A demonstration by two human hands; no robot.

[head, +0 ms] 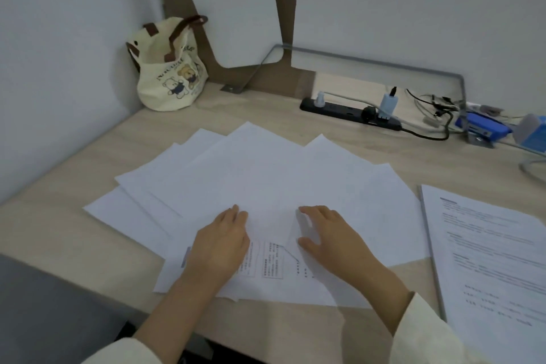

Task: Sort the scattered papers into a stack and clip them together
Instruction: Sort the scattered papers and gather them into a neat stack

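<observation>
White papers (260, 180), at least six overlapping sheets, are being pressed down at the centre of the desk (88, 248) | two hands: left hand (221, 242) and right hand (328, 233) are being laid flat, fingers straight, nothing being gripped | one printed document (487, 245) is being seen at 3 o'clock | one tote bag (171, 77) at 10 o'clock | one power strip (339, 111) at 1 o'clock
</observation>
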